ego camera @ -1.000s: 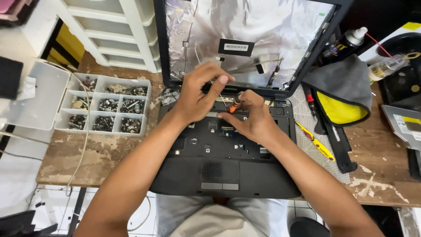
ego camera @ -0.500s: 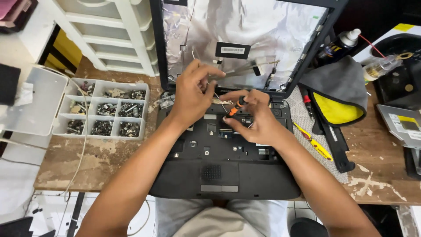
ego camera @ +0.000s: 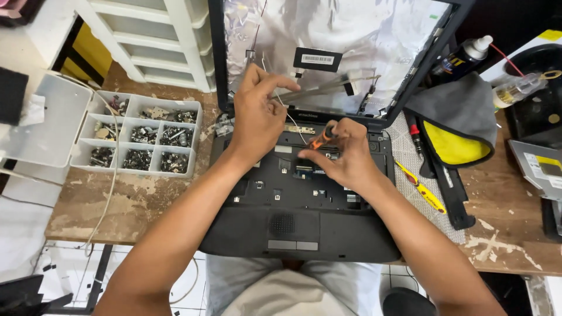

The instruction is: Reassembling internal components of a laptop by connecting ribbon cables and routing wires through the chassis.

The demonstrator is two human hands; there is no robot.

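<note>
A black laptop (ego camera: 304, 228) lies open on the wooden bench, its keyboard removed and its lid (ego camera: 333, 52) stripped to foil backing. My left hand (ego camera: 257, 114) hovers over the hinge area, thumb and forefinger pinching a thin white wire (ego camera: 290, 120) near the lid's lower edge. My right hand (ego camera: 345, 155) grips a small orange-handled screwdriver (ego camera: 323, 138), its tip pointing down toward the upper middle of the bare chassis.
A white compartment box of screws (ego camera: 146, 140) with its open lid (ego camera: 41, 126) sits at the left. At the right lie a grey and yellow cloth (ego camera: 456, 126), a yellow tool (ego camera: 421, 187), a spray can (ego camera: 462, 58) and a black tray (ego camera: 538, 99). White drawers (ego camera: 152, 35) stand behind.
My left hand has lifted from the chassis toward the hinge and now pinches the wire. My right hand with the screwdriver has stayed over the upper chassis.
</note>
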